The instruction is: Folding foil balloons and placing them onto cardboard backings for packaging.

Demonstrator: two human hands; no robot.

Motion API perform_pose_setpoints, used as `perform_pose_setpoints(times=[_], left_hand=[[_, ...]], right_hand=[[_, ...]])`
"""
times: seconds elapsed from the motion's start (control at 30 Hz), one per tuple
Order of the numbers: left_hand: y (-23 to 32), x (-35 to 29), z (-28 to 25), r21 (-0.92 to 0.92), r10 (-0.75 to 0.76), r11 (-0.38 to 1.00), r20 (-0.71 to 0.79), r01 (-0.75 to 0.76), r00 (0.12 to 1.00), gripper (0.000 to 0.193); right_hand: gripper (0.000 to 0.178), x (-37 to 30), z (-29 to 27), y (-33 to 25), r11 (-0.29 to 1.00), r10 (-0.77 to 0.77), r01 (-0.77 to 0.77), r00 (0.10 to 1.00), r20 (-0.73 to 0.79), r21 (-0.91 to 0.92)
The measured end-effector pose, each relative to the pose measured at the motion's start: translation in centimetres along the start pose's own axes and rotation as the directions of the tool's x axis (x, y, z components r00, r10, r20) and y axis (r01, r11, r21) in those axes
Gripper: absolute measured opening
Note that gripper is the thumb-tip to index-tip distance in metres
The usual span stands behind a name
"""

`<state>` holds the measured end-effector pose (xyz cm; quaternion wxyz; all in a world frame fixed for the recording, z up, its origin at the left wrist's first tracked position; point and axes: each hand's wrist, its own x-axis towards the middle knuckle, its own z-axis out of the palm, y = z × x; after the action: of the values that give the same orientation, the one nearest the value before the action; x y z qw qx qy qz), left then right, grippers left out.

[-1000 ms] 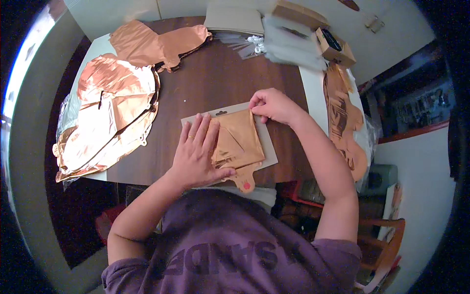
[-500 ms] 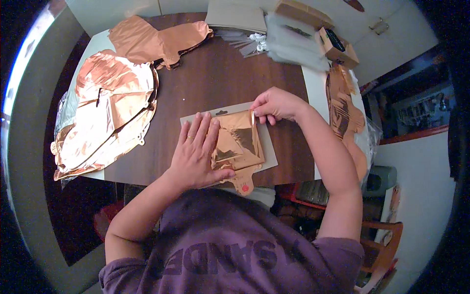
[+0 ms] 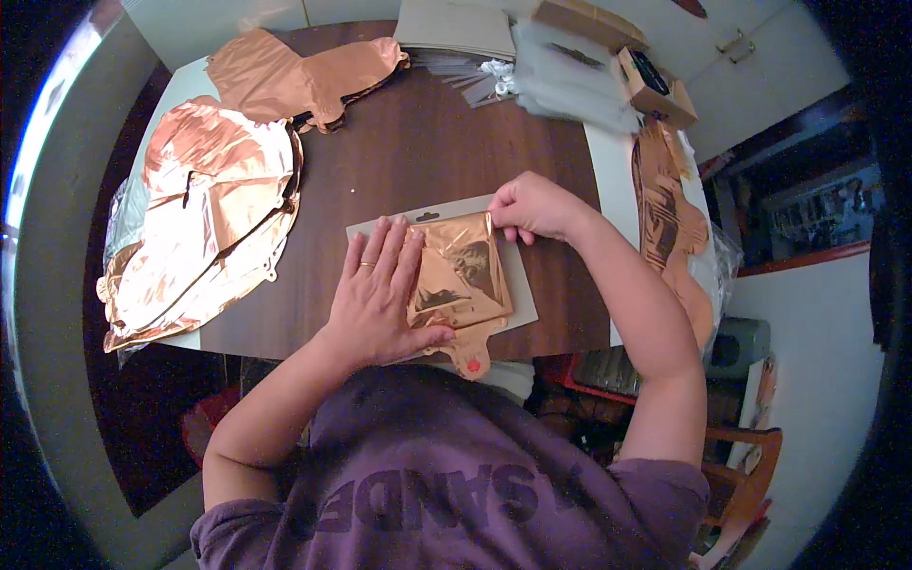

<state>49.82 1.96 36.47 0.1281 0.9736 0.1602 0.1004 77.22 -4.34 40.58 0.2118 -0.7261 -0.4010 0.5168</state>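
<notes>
A folded rose-gold foil balloon (image 3: 465, 271) lies on a grey card (image 3: 519, 285) with a hang slot at its top, close to the table's front edge. Its tab with a red spot extends below the card. My left hand (image 3: 375, 290) rests flat over the left side of foil and card, fingers stretched out. At the foil's upper right corner, my right hand (image 3: 534, 209) pinches the foil's edge between thumb and fingers.
Large flat foil balloons (image 3: 214, 209) cover the table's left side, with more foil (image 3: 304, 76) behind. Cards (image 3: 456, 27), clear bags (image 3: 570, 85), white ribbon rolls (image 3: 498, 78) and a small box (image 3: 655, 90) lie at the back. Further foil balloons (image 3: 670, 209) lie along the right.
The foil's right edge, raised a little before, now lies flatter under my right fingers. My left hand has stayed pressed in place; the view has shifted slightly.
</notes>
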Motion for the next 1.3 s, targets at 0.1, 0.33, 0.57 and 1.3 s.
perform_pose_setpoints(times=[0.1, 0.33, 0.57, 1.3], left_hand=[[0.0, 0.0, 0.0, 0.011, -0.003, 1.0, -0.002, 0.003, 1.0, 0.117], [0.2, 0.0, -0.2, 0.003, -0.006, 1.0, -0.004, 0.006, 1.0, 0.116], [0.3, 0.0, -0.1, 0.013, -0.014, 1.0, -0.001, 0.014, 1.0, 0.114], [0.3, 0.0, -0.1, 0.022, 0.006, 1.0, -0.029, -0.005, 1.0, 0.114]], right_hand=[[0.011, -0.2, 0.0, 0.0, 1.0, 0.013, -0.013, 1.0, -0.019, -0.006], [0.009, -0.5, 0.4, 0.6, 0.981, -0.178, 0.167, 0.977, -0.12, -0.094], [0.011, -0.8, 0.7, -0.1, 1.0, -0.006, 0.004, 0.996, -0.084, -0.024], [0.01, 0.1, 1.2, 4.0, 0.059, -0.916, 0.403, 0.385, 0.11, -0.913]])
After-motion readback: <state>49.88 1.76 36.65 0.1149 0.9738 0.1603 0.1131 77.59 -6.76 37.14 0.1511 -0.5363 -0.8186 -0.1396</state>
